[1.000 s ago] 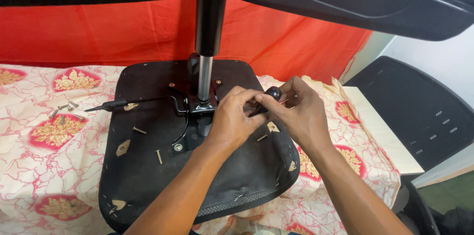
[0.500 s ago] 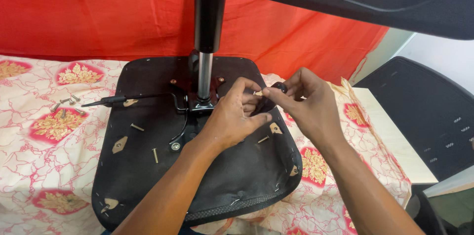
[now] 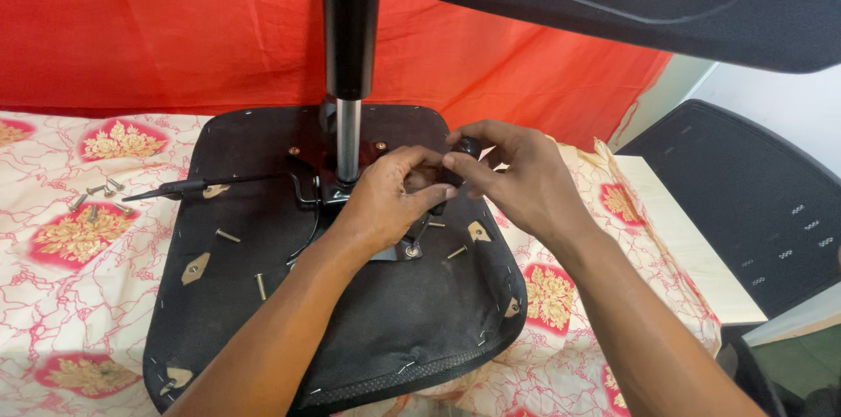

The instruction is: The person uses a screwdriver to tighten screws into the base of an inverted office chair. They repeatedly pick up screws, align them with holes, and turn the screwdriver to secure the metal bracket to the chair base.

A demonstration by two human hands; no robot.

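Black knob (image 3: 462, 154) pinched between right hand (image 3: 517, 180) fingers; left hand (image 3: 390, 202) fingers grip its lever.

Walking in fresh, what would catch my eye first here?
Two bare hands meet at the centre, the left hand and right hand pinching a small black part. Beneath them an upturned black chair seat lies on a red-patterned cloth, its metal column rising up. Loose screws lie at left.
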